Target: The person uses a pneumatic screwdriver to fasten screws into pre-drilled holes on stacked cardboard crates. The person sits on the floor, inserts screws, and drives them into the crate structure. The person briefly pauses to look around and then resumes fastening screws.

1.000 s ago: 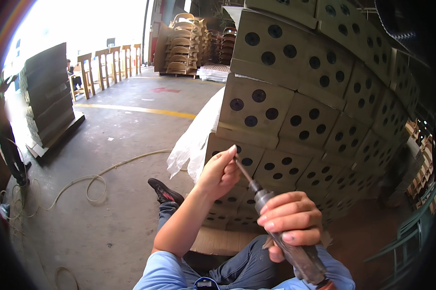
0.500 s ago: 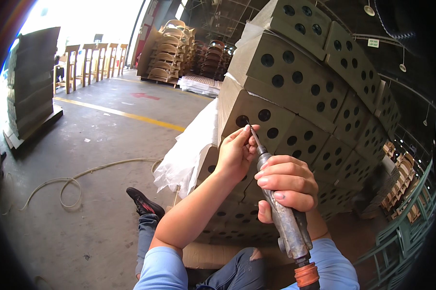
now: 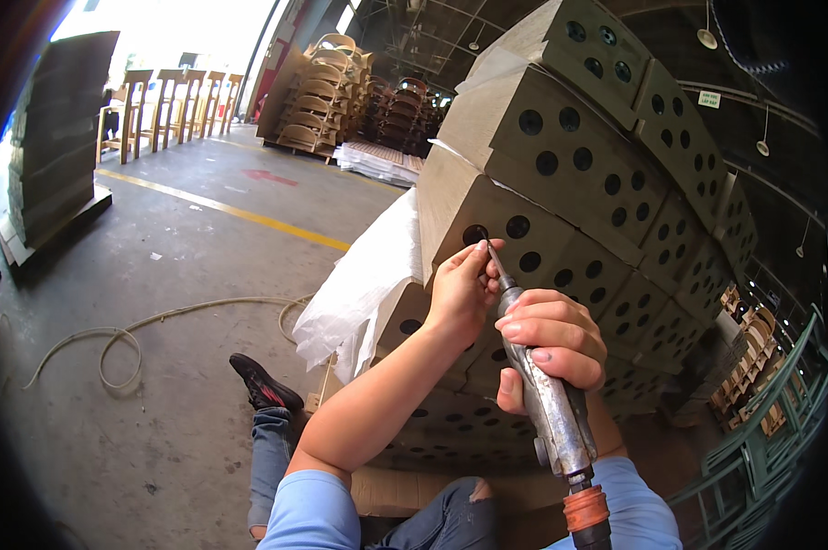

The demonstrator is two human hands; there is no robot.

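Observation:
A worn grey air screwdriver (image 3: 553, 426) is gripped in my right hand (image 3: 561, 337), its fingers wrapped round the body. An orange coupling (image 3: 585, 507) sits at its lower end. The slim bit (image 3: 498, 263) points up and left to a round black disc (image 3: 474, 236) set in the end of a stacked olive-brown block (image 3: 449, 213). My left hand (image 3: 462, 298) pinches beside the bit's tip, right at that disc. Whatever lies between its thumb and finger is too small to make out. More black discs dot the other block ends in groups.
White wrapping sheet (image 3: 359, 284) hangs from the stack's left side. A pale hose (image 3: 203, 305) loops across the floor. Green metal frames (image 3: 762, 440) stand at lower right. Stacked wooden chairs (image 3: 318, 96) and a dark pile of panels (image 3: 56, 147) stand farther back.
Both hands and the screwdriver have shifted slightly right in the picture, as has the stack. The bit still meets the same disc, and both grips look the same.

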